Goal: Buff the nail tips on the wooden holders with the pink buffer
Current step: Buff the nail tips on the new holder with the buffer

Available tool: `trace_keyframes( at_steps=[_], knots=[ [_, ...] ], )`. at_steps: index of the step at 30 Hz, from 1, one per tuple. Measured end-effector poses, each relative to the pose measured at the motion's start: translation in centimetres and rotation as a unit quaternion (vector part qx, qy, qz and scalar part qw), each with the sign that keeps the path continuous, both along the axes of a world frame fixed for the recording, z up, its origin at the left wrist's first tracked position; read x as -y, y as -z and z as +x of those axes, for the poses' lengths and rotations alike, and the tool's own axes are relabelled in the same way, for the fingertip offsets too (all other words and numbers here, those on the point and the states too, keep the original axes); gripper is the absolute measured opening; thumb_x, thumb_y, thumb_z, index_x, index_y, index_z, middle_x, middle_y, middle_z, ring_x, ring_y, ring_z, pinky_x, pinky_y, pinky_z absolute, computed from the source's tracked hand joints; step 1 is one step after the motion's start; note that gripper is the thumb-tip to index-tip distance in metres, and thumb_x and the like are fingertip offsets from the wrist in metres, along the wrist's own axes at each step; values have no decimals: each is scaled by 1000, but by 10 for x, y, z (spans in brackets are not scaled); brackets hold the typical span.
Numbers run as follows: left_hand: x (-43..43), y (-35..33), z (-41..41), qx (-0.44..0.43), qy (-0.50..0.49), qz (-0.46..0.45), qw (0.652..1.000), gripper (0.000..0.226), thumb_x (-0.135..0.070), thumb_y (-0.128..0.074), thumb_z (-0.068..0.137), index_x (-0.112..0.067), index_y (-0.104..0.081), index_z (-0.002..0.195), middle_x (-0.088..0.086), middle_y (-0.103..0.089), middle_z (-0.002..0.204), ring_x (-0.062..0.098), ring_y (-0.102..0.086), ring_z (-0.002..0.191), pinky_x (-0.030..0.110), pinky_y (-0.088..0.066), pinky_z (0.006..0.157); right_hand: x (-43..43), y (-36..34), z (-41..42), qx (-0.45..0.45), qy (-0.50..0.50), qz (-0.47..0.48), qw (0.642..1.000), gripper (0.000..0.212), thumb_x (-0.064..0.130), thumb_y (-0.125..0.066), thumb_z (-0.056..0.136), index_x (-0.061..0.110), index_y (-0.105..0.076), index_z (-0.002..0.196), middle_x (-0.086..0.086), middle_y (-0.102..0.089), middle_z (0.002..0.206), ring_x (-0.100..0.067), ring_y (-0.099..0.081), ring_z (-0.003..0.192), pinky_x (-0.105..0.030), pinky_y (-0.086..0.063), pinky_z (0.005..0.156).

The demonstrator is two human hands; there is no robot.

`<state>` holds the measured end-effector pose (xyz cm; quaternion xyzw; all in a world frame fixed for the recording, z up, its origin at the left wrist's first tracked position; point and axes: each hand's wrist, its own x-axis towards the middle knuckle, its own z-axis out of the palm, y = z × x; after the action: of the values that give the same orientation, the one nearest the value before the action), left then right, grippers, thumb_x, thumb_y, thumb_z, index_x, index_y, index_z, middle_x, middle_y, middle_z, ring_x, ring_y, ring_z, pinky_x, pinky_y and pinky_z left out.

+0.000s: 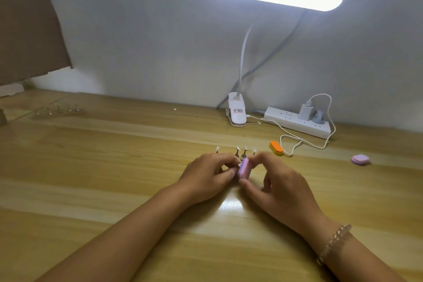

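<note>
Pink buffer (pixel 243 168) held on edge at mid-table.
Bare table (pixel 91 167) lies open near and to the left. The right hand (pixel 274 181) pinches the buffer, whose long axis runs near-to-far. The left hand (pixel 206 176) pinches a holder (pixel 237 160) at the buffer's left face. Beyond stand more nail tips (pixel 245 149), then an orange buffer (pixel 276 147) and a lamp clip (pixel 237 111) with an unreadable label.

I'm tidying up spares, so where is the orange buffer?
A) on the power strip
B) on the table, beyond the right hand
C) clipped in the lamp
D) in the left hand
B: the orange buffer lies on the table, a little beyond the right hand, which holds the pink buffer.
</note>
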<state>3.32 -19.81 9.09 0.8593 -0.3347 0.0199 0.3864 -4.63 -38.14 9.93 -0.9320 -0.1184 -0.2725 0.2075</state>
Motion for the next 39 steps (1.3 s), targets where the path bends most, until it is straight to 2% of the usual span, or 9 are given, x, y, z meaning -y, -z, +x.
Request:
trace_keyframes(
  at_steps=[7,10,13,18,20,24,30,34,39],
  knots=[
    [0,0,1,-11,-1,2,1000,18,-26,-59,95,-39,-70,102,-18,-70,97,-3,-48,61,26,-34,64,1,-2,0,3,30,5,1000,30,46,-75,76,35,-52,93,28,-52,81,11,-46,58,-13,-29,51],
    [-1,-1,1,-14,8,3,1000,21,-25,-56,92,-38,-70,103,-17,-71,98,-2,-48,61,29,-39,65,-4,-1,-3,6,-6,-26,1000,32,51,-69,75,36,-50,95,27,-54,90,3,-43,55,-22,-36,49],
    [0,0,1,-15,-3,9,1000,17,-29,-57,96,-39,-70,103,-18,-70,99,-3,-48,61,28,-35,64,3,-3,2,-3,32,50,998,31,45,-77,75,34,-53,92,28,-53,75,8,-46,54,-23,-32,52],
    [0,-1,1,-16,2,13,1000,21,-32,-53,90,-41,-68,103,-23,-68,95,-2,-48,61,27,-35,63,-5,1,-2,17,-20,-27,999,33,51,-69,76,35,-48,95,28,-50,86,2,-40,55,-24,-36,48],
    [1,-1,2,-15,-5,14,1000,18,-29,-56,94,-39,-69,102,-20,-69,96,-4,-49,62,27,-33,63,0,-2,2,2,-2,23,1000,33,50,-71,76,33,-50,95,26,-58,86,0,-43,55,-28,-42,52],
    [1,1,2,-13,-3,21,1000,18,-26,-58,96,-38,-69,103,-19,-69,98,-5,-48,63,26,-33,63,1,0,1,19,5,13,1000,31,46,-73,77,35,-50,94,33,-52,81,9,-45,57,-18,-30,49],
    [0,-2,2,-26,-2,13,1000,16,-29,-59,97,-38,-70,102,-20,-68,95,-5,-48,61,25,-31,61,6,-2,8,4,17,76,997,30,47,-73,77,34,-50,93,25,-63,90,1,-51,56,-26,-40,55],
    [0,-2,2,-29,12,10,999,20,-24,-59,95,-37,-71,105,-21,-70,95,-3,-46,58,26,-32,62,-1,3,2,9,-21,9,1000,33,52,-67,76,35,-49,97,30,-55,85,9,-48,56,-20,-32,49],
    [0,-2,3,-44,10,-12,999,13,-35,-62,94,-38,-72,102,-23,-70,97,-2,-46,57,26,-35,64,5,-2,9,-8,16,87,996,26,47,-71,79,34,-52,89,21,-65,93,-1,-53,58,-30,-44,58]
  ],
)
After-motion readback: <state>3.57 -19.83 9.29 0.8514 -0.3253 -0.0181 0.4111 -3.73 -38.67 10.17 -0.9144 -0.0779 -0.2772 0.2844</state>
